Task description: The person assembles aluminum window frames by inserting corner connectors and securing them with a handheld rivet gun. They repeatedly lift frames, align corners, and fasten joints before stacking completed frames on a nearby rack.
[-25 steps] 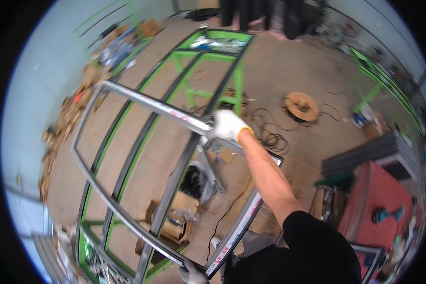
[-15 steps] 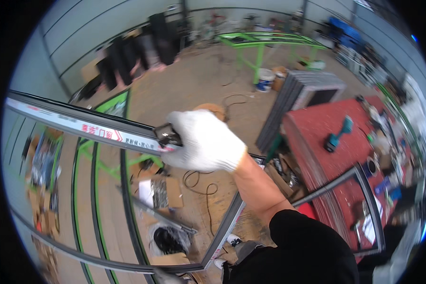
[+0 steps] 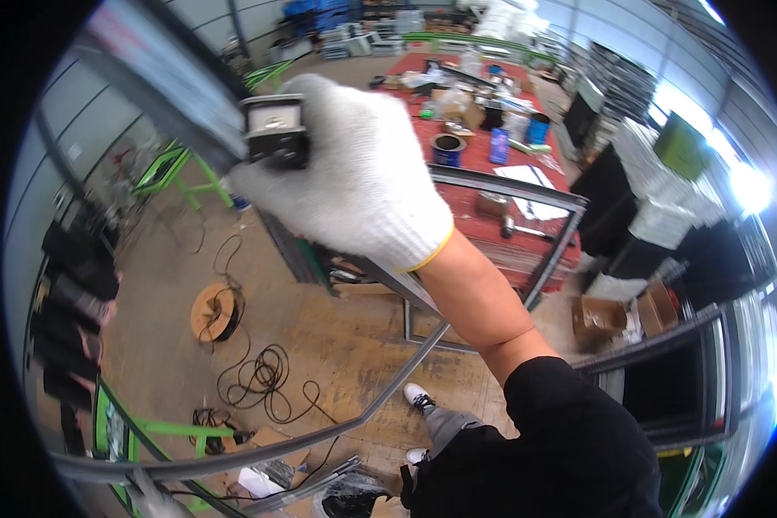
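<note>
On the floor to my left I see a round spool (image 3: pixel 205 314), with a coil of black cable (image 3: pixel 263 380) nearer me. Farther off on the left stands a green stand (image 3: pixel 203 177). Ahead, toward the right, a red table (image 3: pixel 457 207) carries a dark blue tin (image 3: pixel 447 152) and white paper (image 3: pixel 537 190).

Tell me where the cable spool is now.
In the head view, the spool lies on the floor at left, beside the black cable, lower in the picture than the right hand.
</note>
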`<action>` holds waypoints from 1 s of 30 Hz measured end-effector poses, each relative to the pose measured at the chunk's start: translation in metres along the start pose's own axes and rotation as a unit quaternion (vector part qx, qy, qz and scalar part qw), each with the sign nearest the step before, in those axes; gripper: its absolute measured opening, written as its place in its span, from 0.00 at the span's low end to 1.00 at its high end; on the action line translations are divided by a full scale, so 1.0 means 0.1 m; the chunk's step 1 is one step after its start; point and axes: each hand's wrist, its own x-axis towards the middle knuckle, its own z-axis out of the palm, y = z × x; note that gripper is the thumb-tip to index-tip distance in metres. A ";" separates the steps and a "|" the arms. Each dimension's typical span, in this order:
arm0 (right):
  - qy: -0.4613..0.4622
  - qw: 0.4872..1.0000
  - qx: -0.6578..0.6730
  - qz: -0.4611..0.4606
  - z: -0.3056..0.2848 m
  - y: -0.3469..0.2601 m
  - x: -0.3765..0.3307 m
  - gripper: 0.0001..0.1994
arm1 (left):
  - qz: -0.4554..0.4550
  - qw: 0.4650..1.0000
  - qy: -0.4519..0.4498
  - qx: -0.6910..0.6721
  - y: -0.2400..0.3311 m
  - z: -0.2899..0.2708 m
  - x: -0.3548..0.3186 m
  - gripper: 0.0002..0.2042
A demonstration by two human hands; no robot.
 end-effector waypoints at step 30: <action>0.220 0.813 -0.334 0.424 -2.60 2.75 -3.38 0.22 | 0.152 0.794 -0.504 -0.305 4.03 5.33 -0.98 0.18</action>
